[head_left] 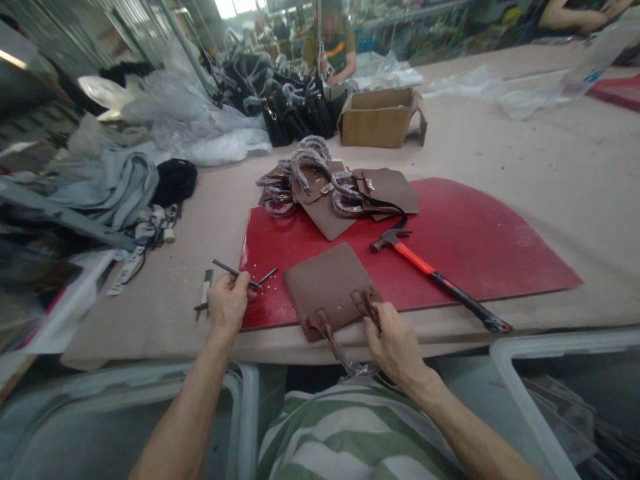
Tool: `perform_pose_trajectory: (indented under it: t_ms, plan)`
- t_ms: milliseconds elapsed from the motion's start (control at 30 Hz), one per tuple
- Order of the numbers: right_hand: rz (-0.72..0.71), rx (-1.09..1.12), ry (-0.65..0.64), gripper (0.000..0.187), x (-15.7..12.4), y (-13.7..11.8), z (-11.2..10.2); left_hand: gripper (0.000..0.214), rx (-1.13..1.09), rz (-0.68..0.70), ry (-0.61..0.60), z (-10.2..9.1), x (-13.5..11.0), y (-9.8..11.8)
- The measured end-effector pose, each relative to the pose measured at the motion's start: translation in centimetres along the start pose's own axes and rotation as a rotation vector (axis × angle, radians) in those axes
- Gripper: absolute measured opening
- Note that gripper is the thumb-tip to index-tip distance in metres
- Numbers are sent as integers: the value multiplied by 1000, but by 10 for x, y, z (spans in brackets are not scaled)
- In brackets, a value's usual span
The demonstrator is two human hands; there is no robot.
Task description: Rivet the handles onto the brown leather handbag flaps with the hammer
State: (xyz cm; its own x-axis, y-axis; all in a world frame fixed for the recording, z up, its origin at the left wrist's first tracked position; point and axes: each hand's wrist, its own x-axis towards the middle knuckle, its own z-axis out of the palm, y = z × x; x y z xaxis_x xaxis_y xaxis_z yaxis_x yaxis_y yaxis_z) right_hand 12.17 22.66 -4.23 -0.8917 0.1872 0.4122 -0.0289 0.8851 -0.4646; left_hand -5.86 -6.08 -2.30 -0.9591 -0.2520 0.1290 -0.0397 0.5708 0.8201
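My left hand (229, 303) is closed on a thin dark metal rod (226, 268), held over the left edge of the red mat (465, 247). A second short rod (268, 275) is just past its tip, among small pale bits. My right hand (397, 343) grips a strap at the near edge of a brown leather bag panel (333, 283), which lies flat on the mat. A wrapped handle (337, 350) hangs from the panel toward me. A claw hammer (425, 267) with an orange and black handle rests to the right.
Brown bag pieces (325, 213) with wrapped handles are piled at the mat's back. Beyond stand black bags (300, 113), a cardboard box (377, 120) and a person (333, 53). Plastic wrapping (175, 120) lies left. Grey bins (575, 343) flank me below the table edge.
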Motion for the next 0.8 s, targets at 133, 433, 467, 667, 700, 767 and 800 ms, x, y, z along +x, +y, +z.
perform_pose_trajectory:
  t_ms: [133,433,467,667,700,767,800]
  plan:
    - [-23,61,71,13,-6,4,4,36,-52,-47,-30,4,-2,0]
    - [12,163,166,11,3,-1,-3,31,54,69,6,6,-18,4]
    - [16,166,176,11,5,-2,-3,31,46,78,9,7,-18,3]
    - [78,230,147,22,28,-11,-1,28,-26,114,15,13,-17,-4]
    - [102,231,137,26,33,-14,-1,27,-55,113,13,13,-19,-3]
    - [165,214,128,35,45,-22,-1,25,-101,117,-17,11,-21,1]
    - [200,202,115,38,52,-26,0,23,-84,108,-1,11,-21,2]
